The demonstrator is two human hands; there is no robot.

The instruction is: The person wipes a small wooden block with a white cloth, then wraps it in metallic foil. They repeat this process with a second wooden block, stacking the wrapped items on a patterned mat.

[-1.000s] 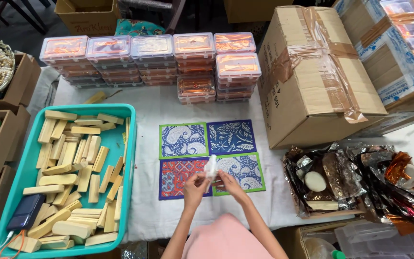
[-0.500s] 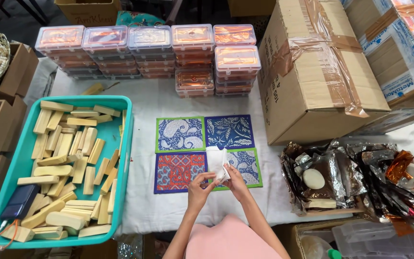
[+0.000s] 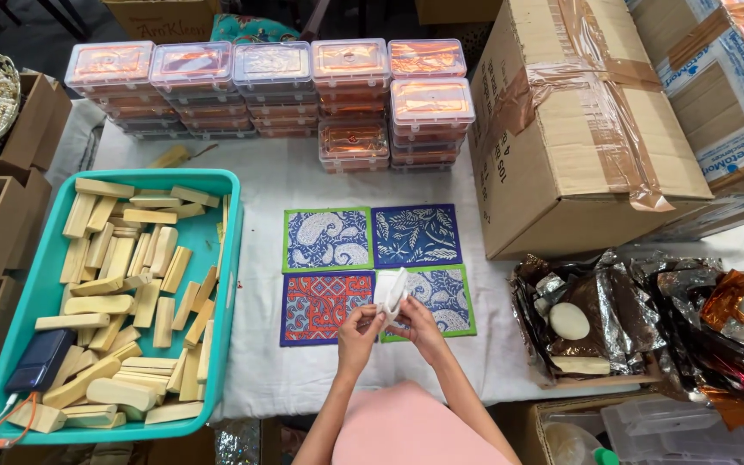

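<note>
Item held: small white pouch [image 3: 390, 294], pinched at its lower edge between your left hand [image 3: 359, 328] and your right hand [image 3: 415, 325], both grasping it. Position: above four patterned cloth squares [image 3: 378, 263] on the white table [image 3: 303, 176]. Adjacent: teal tray [image 3: 227, 258] of pale wooden blocks [image 3: 122, 293], leftward.

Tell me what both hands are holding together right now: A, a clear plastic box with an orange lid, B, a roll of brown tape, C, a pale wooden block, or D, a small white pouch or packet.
D: the left hand and the right hand meet on a small white pouch, held above the patterned cloth squares on the white table.
</note>
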